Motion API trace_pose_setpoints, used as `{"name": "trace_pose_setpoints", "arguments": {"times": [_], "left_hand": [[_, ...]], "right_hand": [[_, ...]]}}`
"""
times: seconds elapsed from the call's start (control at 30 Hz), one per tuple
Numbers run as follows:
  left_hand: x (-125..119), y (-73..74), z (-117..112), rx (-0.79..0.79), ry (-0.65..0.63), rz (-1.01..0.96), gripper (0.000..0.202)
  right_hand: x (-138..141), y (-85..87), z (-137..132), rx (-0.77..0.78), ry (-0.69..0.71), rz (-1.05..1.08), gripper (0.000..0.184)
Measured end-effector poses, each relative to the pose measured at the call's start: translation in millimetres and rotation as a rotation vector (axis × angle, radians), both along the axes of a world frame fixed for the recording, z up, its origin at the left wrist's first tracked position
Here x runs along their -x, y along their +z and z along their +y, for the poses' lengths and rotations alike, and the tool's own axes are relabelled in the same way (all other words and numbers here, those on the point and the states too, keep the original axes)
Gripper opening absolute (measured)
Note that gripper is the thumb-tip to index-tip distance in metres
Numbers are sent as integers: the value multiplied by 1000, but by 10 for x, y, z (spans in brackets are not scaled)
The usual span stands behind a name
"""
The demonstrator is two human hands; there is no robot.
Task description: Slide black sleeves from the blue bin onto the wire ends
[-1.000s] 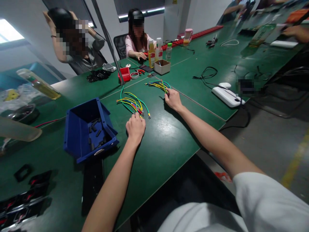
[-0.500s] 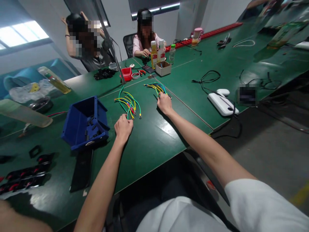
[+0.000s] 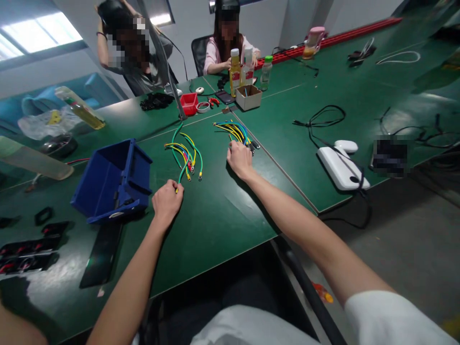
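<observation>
My left hand is closed on the near end of a green wire that runs up into a loose bundle of green and yellow wires on the green table. My right hand rests with curled fingers at the near end of a second bundle of yellow, green and blue wires; what the fingers grip is hidden.
A blue bin stands left of my left hand. Black and red parts lie at the near left. Farther back are a red tray, a cardboard box, bottles and two seated people. A white device with cables lies to the right.
My left hand has drawn back toward me, pulling one green wire out of the bundle. My right hand stays at the second bundle. The view has shifted.
</observation>
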State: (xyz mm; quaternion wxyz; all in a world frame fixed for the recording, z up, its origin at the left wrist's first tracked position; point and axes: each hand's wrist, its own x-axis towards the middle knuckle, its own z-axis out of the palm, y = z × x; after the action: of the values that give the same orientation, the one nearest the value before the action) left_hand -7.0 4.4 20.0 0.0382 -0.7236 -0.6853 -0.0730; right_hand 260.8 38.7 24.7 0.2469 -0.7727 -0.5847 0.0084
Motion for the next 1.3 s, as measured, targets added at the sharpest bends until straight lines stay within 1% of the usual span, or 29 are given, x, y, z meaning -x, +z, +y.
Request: {"name": "trace_pose_setpoints", "arguments": {"times": [0.13,0.2,0.27,0.4,0.47,0.53,0.6,0.7,0.8,0.9,1.0,1.07,1.17,1.3], "left_hand": [[59,-17,71,-13,5,-107,27],[84,-23,93,-30,12,-201,23],[100,-24,100,-51,0,-298,20],[102,-4,80,-85,-60,-447,18],[90,10,64,-100,-69,-477,18],[70,17,50,-114,-60,-468,19],[42,13,36,-119,-56,-428,20],[-14,-3,6,-112,-75,-361,22],[-73,-12,-37,-88,-99,-304,23],[-109,-4,-75,-49,-119,-256,23],[-109,3,-87,-43,-148,-228,23],[-98,3,-83,-39,-164,-219,23],[-91,5,-77,-13,-177,-198,24],[-102,28,-93,38,-241,-176,24]], "right_hand": [[258,99,-162,19,220,-19,33],[398,116,-245,30,336,-25,35],[511,107,-310,22,418,-28,36],[611,47,-347,-4,489,-4,39],[616,17,-327,-6,522,23,42],[614,-3,-301,-14,554,59,46],[622,-9,-281,-33,557,101,49],[681,-2,-266,-67,526,163,50],[817,-1,-255,-87,510,258,56],[1013,-31,-226,-78,528,364,60],[1192,-82,-188,-119,511,425,54],[1261,-111,-173,-157,487,465,49],[1271,-136,-177,-174,479,587,42],[1202,-160,-181,-149,482,851,31]]}}
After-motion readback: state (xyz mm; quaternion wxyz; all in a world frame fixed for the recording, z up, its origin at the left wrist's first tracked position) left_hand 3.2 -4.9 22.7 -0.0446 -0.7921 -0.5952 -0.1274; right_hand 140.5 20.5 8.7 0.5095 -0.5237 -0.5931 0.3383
